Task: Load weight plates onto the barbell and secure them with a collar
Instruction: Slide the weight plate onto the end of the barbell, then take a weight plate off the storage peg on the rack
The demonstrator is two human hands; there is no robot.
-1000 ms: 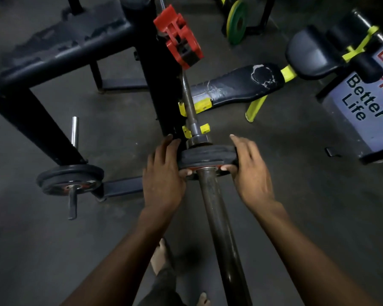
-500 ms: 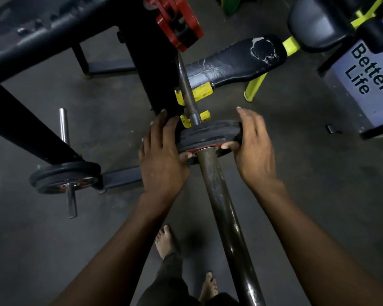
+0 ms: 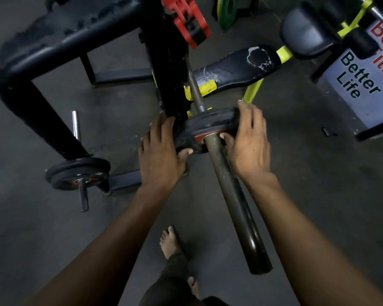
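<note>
A small black weight plate (image 3: 208, 123) with a red hub sits on the barbell sleeve (image 3: 232, 195), far up near the sleeve's inner stop. My left hand (image 3: 159, 155) holds the plate's left edge, fingers behind it and thumb on its front face. My right hand (image 3: 249, 142) holds the right edge the same way, thumb beside the sleeve. The sleeve's free end points toward me. A red collar (image 3: 190, 25) rests higher up on the black rack upright.
A black rack frame (image 3: 53, 49) fills the upper left, with a storage peg holding black plates (image 3: 75, 173) at lower left. A black bench (image 3: 237, 67) with yellow frame lies behind. A green plate (image 3: 227, 7) stands at the top. My bare feet (image 3: 170, 241) are below.
Both hands have stayed on the plate at the inner end of the sleeve. The view has shifted, so the rack and the sleeve's free end show more fully.
</note>
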